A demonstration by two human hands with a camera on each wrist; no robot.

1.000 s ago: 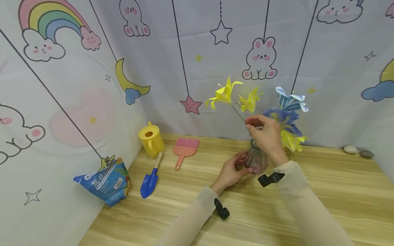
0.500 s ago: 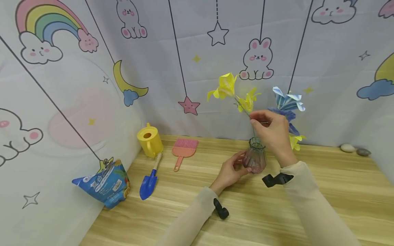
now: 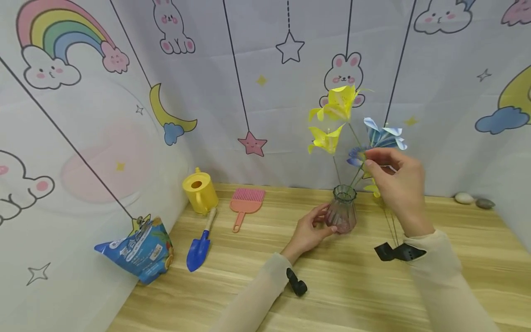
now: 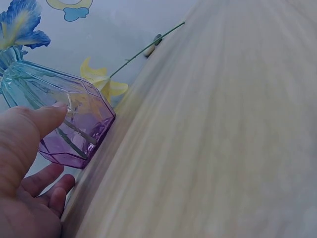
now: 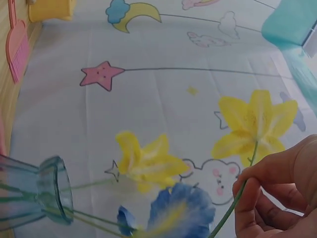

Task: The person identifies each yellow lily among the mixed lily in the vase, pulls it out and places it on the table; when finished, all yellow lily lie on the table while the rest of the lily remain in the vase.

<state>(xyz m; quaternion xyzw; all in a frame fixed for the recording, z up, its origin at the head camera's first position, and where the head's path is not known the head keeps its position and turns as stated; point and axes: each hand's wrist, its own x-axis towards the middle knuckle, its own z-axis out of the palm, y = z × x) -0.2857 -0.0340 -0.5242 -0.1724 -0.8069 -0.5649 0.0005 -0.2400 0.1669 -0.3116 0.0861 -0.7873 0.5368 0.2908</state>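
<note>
My left hand (image 3: 309,233) holds the ribbed glass vase (image 3: 341,216) low on its left side, thumb in front. The glass shades from blue-green to purple in the left wrist view. My right hand (image 3: 394,184), up and right of the vase mouth, pinches the green stem of an artificial yellow lily (image 5: 257,121) between thumb and forefinger. The held bloom is above another yellow lily (image 3: 325,139), whose stem runs into the vase. A blue iris (image 5: 181,213) is close by the right fingers. A pale blue flower (image 3: 386,137) shows behind the right hand, partly hidden.
Another yellow flower (image 4: 106,84) lies behind the vase. On the left are a yellow watering can (image 3: 200,191), a pink brush (image 3: 246,203), a blue trowel (image 3: 200,249) and a blue bag (image 3: 143,251). Two pebbles (image 3: 474,200) lie at the back right by the patterned cloth wall.
My right hand has moved right, bringing the held lily from left of the vase to above it. The left hand keeps its hold on the vase. The head view has shifted slightly.
</note>
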